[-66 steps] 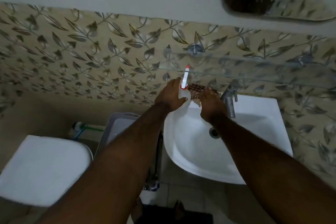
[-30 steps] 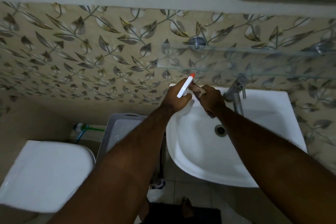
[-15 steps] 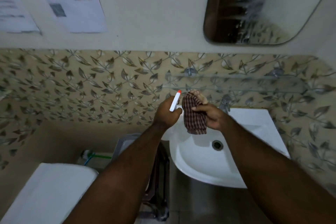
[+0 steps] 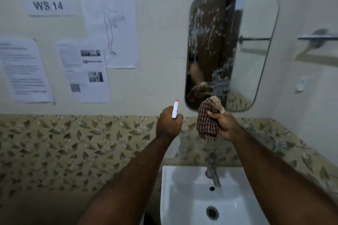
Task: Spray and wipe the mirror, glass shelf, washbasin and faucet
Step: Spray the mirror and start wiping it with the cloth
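Observation:
A rounded mirror [image 4: 252,51] hangs on the wall, with white splatter and streaks across its left half. My left hand [image 4: 169,124] is raised below its left corner, shut on a white spray bottle [image 4: 175,108] with a red tip that points up. Beside it my right hand [image 4: 224,123] grips a bunched brown checked cloth [image 4: 207,123] just under the mirror's lower edge. The white washbasin [image 4: 182,197] and its metal faucet [image 4: 213,173] lie below between my forearms. The glass shelf is blurred behind my wrists and hard to make out.
Printed paper sheets [image 4: 109,27] are taped to the wall at left, one reading "WS 14". A metal towel bar [image 4: 318,38] is fixed at the right edge. A band of leaf-patterned tiles [image 4: 64,148] runs below the painted wall.
The view has tilted up from the basin to the mirror. Both hands rose from the basin's back rim to just under the mirror, still holding the bottle and the cloth.

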